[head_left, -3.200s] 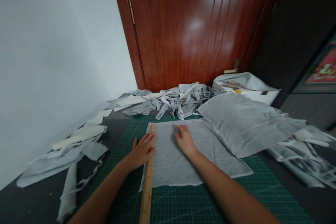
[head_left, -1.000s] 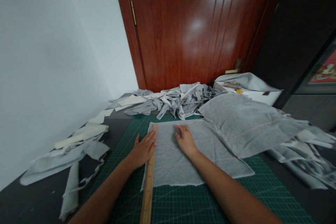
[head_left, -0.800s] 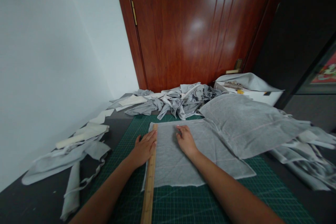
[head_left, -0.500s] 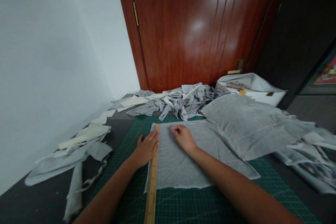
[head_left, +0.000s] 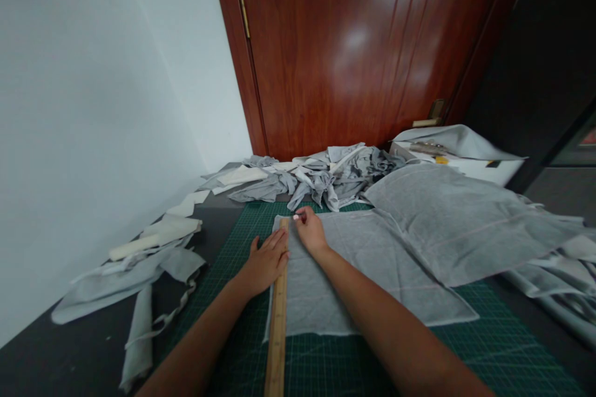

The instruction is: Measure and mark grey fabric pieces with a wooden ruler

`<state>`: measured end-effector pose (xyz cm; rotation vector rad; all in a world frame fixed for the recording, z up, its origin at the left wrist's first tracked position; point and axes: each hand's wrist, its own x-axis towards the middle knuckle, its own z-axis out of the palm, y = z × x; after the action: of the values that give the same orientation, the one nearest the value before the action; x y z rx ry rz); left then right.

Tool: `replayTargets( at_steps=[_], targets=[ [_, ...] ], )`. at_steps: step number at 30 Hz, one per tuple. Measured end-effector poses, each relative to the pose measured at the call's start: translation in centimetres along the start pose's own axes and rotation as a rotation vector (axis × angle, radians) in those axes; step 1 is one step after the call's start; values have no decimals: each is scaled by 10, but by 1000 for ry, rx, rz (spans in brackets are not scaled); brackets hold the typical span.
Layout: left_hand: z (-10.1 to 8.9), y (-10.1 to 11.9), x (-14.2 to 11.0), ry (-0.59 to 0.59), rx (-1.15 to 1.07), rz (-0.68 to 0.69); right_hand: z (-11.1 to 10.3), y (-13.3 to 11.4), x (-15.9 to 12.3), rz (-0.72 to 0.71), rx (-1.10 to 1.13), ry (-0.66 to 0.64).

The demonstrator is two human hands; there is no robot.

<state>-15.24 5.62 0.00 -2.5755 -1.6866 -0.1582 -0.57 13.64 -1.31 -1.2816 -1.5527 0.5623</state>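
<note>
A wooden ruler (head_left: 278, 322) lies lengthwise along the left edge of a grey fabric sheet (head_left: 354, 273) spread on the green cutting mat (head_left: 326, 366). My left hand (head_left: 265, 260) presses flat on the ruler, fingers stretched out and together. Beside the ruler's far end, at the sheet's far left corner, my right hand (head_left: 310, 231) is closed in a pinch. A small pale tip shows at its fingertips; I cannot make out what it is.
A larger grey fabric piece (head_left: 456, 217) overlaps the sheet on the right. Crumpled grey scraps (head_left: 326, 177) are heaped at the mat's far edge before a wooden door (head_left: 354, 43). Strips and offcuts (head_left: 130, 267) lie along the white wall on the left. A white box (head_left: 460, 155) stands far right.
My right hand has slid left and away across the fabric, from its middle to the ruler's far end, with the fingers now pinched. The left hand stays on the ruler.
</note>
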Motion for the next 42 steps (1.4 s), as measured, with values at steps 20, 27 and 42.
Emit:
replayTargets(
  at_steps=[20, 27, 42],
  targets=[
    [4, -3, 0, 15, -8, 0, 5, -10, 9, 54, -331, -158],
    [6, -4, 0, 17, -9, 0, 3, -16, 7, 37, -373, -192],
    [1, -1, 0, -3, -41, -24, 0, -24, 8, 51, -460, -268]
  ],
)
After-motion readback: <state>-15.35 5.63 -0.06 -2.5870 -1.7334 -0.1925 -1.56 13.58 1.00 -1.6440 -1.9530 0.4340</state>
